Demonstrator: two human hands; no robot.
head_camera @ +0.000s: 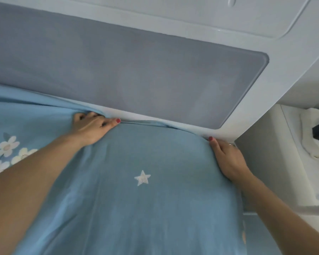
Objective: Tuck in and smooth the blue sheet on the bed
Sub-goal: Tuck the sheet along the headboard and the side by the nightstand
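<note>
Both hands work the blue sheet (145,181): left hand (92,128) clutches a bunched fold at the headboard (129,78); right hand (228,159) presses flat, corner tucked, wrinkles remaining leftward.

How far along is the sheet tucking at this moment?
Done: the blue sheet lies fairly smooth around the white star. In hand: the left hand pushes bunched fabric down at the headboard edge, fingers buried; the right hand presses flat at the mattress corner, its fingers hidden over the side. Left: folds behind the left hand and the edge between the hands are not yet flat.
</note>
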